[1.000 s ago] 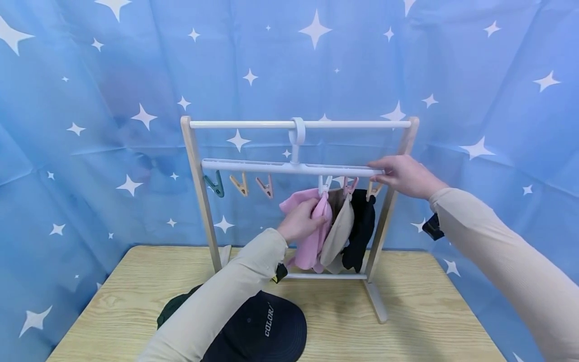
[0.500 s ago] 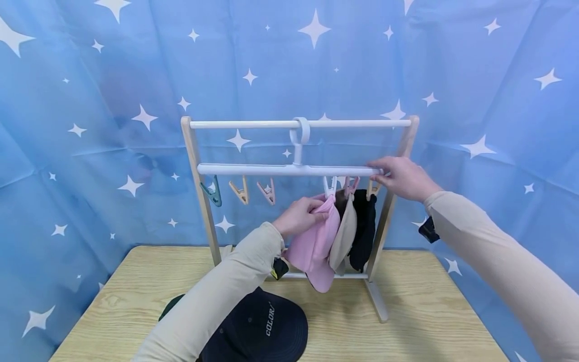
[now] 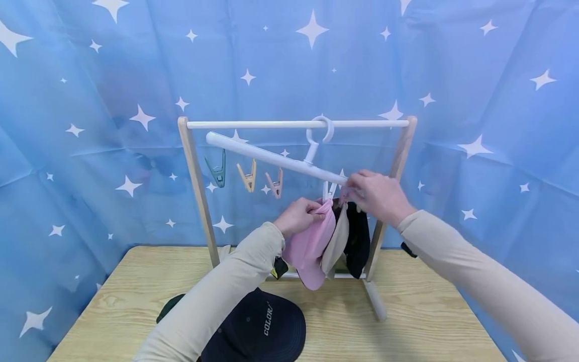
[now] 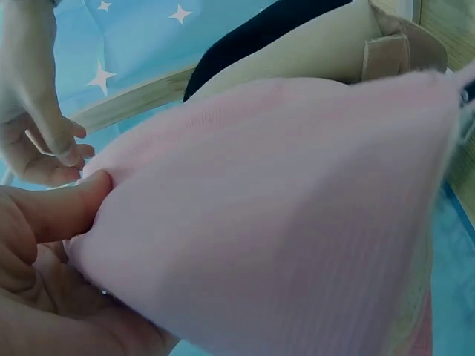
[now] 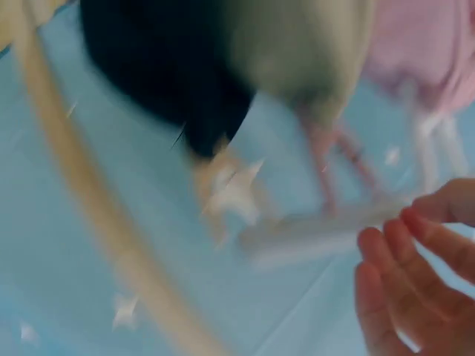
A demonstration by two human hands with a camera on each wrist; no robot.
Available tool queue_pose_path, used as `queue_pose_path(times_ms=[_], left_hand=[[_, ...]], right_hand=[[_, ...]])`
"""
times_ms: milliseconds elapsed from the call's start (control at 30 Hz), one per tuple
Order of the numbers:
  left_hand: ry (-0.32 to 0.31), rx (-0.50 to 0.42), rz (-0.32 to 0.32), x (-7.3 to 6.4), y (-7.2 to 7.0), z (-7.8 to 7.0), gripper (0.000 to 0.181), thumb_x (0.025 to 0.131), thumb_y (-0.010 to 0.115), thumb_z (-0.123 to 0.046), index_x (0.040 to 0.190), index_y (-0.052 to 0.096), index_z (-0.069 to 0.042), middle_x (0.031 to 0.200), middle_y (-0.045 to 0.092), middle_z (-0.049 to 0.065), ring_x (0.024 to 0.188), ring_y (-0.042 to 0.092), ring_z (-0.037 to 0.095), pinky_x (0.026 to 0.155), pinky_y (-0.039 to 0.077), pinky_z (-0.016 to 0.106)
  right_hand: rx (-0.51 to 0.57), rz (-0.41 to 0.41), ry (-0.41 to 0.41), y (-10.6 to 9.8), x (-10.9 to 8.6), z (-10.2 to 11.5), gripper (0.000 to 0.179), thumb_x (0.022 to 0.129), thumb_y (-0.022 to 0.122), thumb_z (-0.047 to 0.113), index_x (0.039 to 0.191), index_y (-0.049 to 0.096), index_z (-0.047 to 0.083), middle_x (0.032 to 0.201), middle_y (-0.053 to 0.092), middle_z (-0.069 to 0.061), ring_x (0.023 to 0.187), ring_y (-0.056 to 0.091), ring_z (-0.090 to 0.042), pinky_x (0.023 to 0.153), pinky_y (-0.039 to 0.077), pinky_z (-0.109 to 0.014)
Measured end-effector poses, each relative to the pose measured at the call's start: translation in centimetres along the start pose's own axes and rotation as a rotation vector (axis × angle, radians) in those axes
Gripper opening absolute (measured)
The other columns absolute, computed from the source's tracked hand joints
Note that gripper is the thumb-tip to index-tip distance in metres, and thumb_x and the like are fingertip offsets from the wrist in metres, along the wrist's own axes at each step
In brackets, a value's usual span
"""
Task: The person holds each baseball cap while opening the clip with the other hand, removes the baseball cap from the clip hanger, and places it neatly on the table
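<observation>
My left hand pinches the upper edge of a pink cap, thumb on one side in the left wrist view. A white clip bites the cap's top just below the white hanger. The hanger slopes down to the right, its hook over the rack's rail. Beside the pink cap hang a beige cap and a black cap. My right hand is at the hanger's low end; in the right wrist view its fingers are loosely bent close to the bar. That view is blurred.
A green clip, a yellow clip and a pink clip dangle from the hanger's left half. The rack stands on a wooden table. Navy cap and dark green cap lie in front, partly under my left sleeve.
The hanger was level and now tilts, left end up, its hook further right. My right hand has moved left and slightly down from the bar's end. The left hand keeps its pinch.
</observation>
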State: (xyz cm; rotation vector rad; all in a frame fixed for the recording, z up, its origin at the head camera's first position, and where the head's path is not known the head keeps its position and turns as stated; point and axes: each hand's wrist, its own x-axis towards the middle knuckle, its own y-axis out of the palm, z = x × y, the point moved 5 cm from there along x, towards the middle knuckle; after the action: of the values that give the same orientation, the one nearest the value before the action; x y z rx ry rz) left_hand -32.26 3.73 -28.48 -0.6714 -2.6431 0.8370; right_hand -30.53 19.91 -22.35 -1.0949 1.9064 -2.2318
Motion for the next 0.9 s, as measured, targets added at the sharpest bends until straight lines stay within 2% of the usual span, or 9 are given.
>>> queue_pose_path(times_ms=[100,233,400,500,567,667,733,800,900], left_hand=[[0.011,0.005,-0.004,0.0,-0.1,0.0,0.021,0.094,0.061,-0.006,0.111,0.071,0.002,0.141,0.049,0.010,0.131,0.042,0.027,0.101,0.038,0.029],[0.026,0.057,0.007,0.0,-0.4,-0.3,0.021,0.094,0.061,-0.007,0.111,0.071,0.000,0.136,0.054,0.011,0.126,0.049,0.025,0.095,0.042,0.026],[0.021,0.132,0.039,-0.2,-1.1,-0.4,0.022,0.095,0.058,-0.004,0.112,0.071,-0.002,0.135,0.055,0.010,0.124,0.051,0.025,0.090,0.043,0.026],[0.022,0.141,0.068,-0.5,-1.5,-0.4,0.024,0.095,0.054,0.001,0.110,0.072,-0.001,0.136,0.054,0.011,0.125,0.050,0.024,0.089,0.042,0.024],[0.024,0.145,0.087,-0.6,-1.8,-0.5,0.024,0.094,0.053,0.003,0.107,0.072,0.000,0.132,0.057,0.012,0.117,0.055,0.021,0.083,0.042,0.022],[0.030,0.142,0.106,-0.7,-1.9,-0.7,0.024,0.093,0.052,0.005,0.105,0.072,0.001,0.117,0.065,0.012,0.093,0.057,0.017,0.071,0.040,0.021],[0.033,0.148,0.113,-0.7,-1.9,-0.7,0.021,0.092,0.052,0.005,0.099,0.072,0.001,0.096,0.067,0.009,0.078,0.051,0.016,0.065,0.037,0.021],[0.035,0.157,0.113,-0.7,-2.0,-0.7,0.020,0.091,0.052,0.007,0.095,0.071,0.000,0.078,0.059,0.004,0.071,0.046,0.013,0.061,0.035,0.020],[0.043,0.181,0.110,-0.8,-2.1,-0.6,0.018,0.088,0.052,0.008,0.090,0.068,0.001,0.066,0.045,0.000,0.065,0.042,0.012,0.059,0.033,0.020]], right_hand=[[0.061,0.042,0.042,0.8,0.2,1.2,0.014,0.091,0.063,0.015,0.097,0.071,0.006,0.089,0.070,-0.007,0.061,0.059,-0.020,0.046,0.044,-0.035],[0.123,0.029,0.156,1.6,0.6,1.7,0.020,0.091,0.063,0.027,0.084,0.072,0.011,0.073,0.068,-0.001,0.052,0.053,-0.016,0.043,0.039,-0.033],[0.121,-0.025,0.234,2.2,1.0,1.9,0.042,0.089,0.065,0.045,0.059,0.063,0.015,0.045,0.043,0.006,0.041,0.040,-0.016,0.039,0.025,-0.030],[0.112,-0.029,0.290,2.4,1.3,1.9,0.053,0.087,0.064,0.052,0.051,0.054,0.015,0.042,0.032,0.005,0.039,0.034,-0.016,0.038,0.020,-0.029],[0.116,-0.012,0.337,2.5,1.5,1.9,0.058,0.086,0.062,0.057,0.048,0.049,0.015,0.042,0.030,0.005,0.039,0.032,-0.015,0.037,0.020,-0.028],[0.154,0.033,0.408,2.4,1.9,1.6,0.060,0.085,0.061,0.061,0.048,0.054,0.014,0.043,0.032,0.003,0.040,0.033,-0.016,0.037,0.021,-0.028],[0.199,0.089,0.448,2.3,2.2,1.5,0.058,0.085,0.062,0.059,0.053,0.062,0.011,0.044,0.044,-0.001,0.041,0.037,-0.016,0.037,0.024,-0.028],[0.233,0.160,0.477,2.1,2.7,1.3,0.054,0.085,0.062,0.056,0.063,0.069,0.008,0.050,0.056,-0.004,0.043,0.043,-0.017,0.038,0.028,-0.029],[0.275,0.274,0.493,2.0,3.3,1.4,0.049,0.086,0.061,0.052,0.074,0.072,0.006,0.063,0.067,-0.005,0.051,0.058,-0.021,0.040,0.034,-0.029]])
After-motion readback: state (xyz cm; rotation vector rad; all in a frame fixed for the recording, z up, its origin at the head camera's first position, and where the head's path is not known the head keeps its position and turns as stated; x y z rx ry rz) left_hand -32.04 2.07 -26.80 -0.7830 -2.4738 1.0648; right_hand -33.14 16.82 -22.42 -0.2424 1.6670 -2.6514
